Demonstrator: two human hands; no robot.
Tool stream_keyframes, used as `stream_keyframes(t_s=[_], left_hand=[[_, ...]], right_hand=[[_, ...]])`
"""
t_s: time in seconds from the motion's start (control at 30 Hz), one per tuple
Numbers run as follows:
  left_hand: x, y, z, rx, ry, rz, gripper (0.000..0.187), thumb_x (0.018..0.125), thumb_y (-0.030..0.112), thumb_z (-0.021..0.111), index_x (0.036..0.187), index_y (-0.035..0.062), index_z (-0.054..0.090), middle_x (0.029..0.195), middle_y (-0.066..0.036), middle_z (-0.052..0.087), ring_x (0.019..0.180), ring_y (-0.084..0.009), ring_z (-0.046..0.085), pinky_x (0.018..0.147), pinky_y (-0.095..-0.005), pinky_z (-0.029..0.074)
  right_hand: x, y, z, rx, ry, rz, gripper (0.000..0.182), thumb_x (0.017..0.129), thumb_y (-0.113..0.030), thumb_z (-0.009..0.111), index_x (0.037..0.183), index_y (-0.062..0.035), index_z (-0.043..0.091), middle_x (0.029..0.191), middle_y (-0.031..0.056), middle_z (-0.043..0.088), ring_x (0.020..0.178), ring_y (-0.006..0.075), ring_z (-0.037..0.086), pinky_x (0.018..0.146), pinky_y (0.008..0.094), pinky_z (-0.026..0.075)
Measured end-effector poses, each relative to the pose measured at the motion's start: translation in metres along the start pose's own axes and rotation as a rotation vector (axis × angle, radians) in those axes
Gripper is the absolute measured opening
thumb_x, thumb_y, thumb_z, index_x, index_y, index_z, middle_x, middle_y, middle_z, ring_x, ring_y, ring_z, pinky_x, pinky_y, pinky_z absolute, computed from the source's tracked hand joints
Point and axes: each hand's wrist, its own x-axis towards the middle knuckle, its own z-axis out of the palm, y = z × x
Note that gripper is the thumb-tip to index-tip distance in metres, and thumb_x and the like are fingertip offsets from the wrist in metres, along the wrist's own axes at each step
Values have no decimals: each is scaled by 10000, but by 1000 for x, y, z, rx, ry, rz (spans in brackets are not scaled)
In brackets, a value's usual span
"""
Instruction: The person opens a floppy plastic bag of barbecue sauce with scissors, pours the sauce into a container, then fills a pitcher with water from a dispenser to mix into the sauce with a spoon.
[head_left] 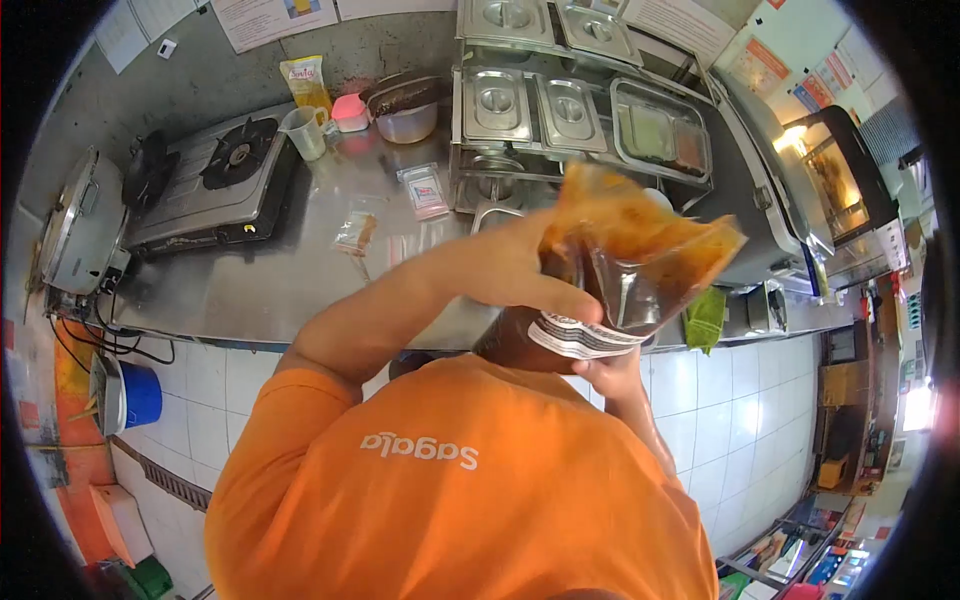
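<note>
A clear plastic bag (635, 275) smeared with orange-brown sauce is held up close to the chest, over the counter's front edge. Its wide top flares upward and right, and a white printed label (585, 338) crosses its lower part. My left hand (520, 265) grips the bag's left side, thumb across the front. Below the label, my right hand (612, 375) is closed on the bag's underside, most of its fingers hidden. Small packets (425, 190) lie behind my left forearm on the steel counter (240, 285).
At left are a gas stove (205, 180) and a large pot (85, 225). A measuring jug (303, 135), pink container (350, 113) and bowl (407, 122) stand at the back. Lidded trays (497, 105) fill a rack. A green cloth (705, 320) hangs at the right edge.
</note>
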Motion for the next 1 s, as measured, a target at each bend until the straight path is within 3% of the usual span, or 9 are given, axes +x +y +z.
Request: stream_keyframes(t_s=[0.13,0.27,0.3,0.33,0.43,0.53,0.6,0.8,1.0], left_hand=[[-21,-90,6,-388,201,-107,626,815,144,652,1352,71,339,1247,-49,499,1125,-175,482,988,-315,353],[-31,-150,12,-639,592,-106,536,873,106,544,1358,84,318,1185,-83,533,1071,-197,527,904,-353,445],[-33,-163,9,-719,660,-127,488,887,112,520,1340,91,340,1156,-83,548,1040,-198,547,877,-352,465],[-35,-179,5,-727,661,-120,488,887,112,520,1340,91,340,1156,-83,548,1040,-198,547,877,-352,465],[-35,-201,3,-914,713,-180,354,888,181,527,1215,79,436,1053,-91,582,916,-211,603,793,-359,513],[-40,-214,0,-1103,697,-306,389,896,212,516,1248,103,390,1088,-92,563,926,-219,600,783,-364,514],[-40,-229,-3,-1224,646,-333,343,902,304,493,1158,76,493,1014,-113,604,909,-247,606,802,-381,507],[-31,-227,-6,-1363,668,-231,368,908,343,460,1131,57,518,1058,-136,603,975,-279,586,900,-428,453],[-23,-216,-5,-1420,703,-120,413,913,337,428,1205,48,463,1153,-153,541,1070,-298,534,963,-444,406]], right_hand=[[-8,23,-14,7,68,197,793,683,24,715,1339,-6,270,1268,126,445,1127,211,481,943,366,398],[-10,57,-42,-246,11,467,882,723,-19,697,1409,-48,143,1269,125,432,1151,191,457,934,371,413],[-8,58,-41,-218,8,496,865,739,-53,690,1413,-59,148,1233,130,459,1089,193,502,788,332,503],[-2,53,-39,-227,5,501,865,739,-53,690,1413,-59,148,1233,130,459,1089,193,502,788,332,503],[14,45,-45,-215,-8,821,796,756,-89,672,1406,-100,212,1119,120,539,884,200,583,470,279,506],[34,42,-51,-267,-91,874,798,774,-95,655,1414,-144,180,1012,108,582,705,178,608,414,271,486],[50,31,-51,-306,-191,966,775,780,-136,654,1409,-116,202,1103,114,548,867,196,592,464,285,514],[100,10,-52,-419,-304,1117,767,788,-100,618,1417,-108,179,1126,100,544,902,197,586,537,308,542],[162,5,-70,-576,-610,1226,550,771,-104,618,1272,-22,405,1071,110,561,881,203,583,584,310,547]])
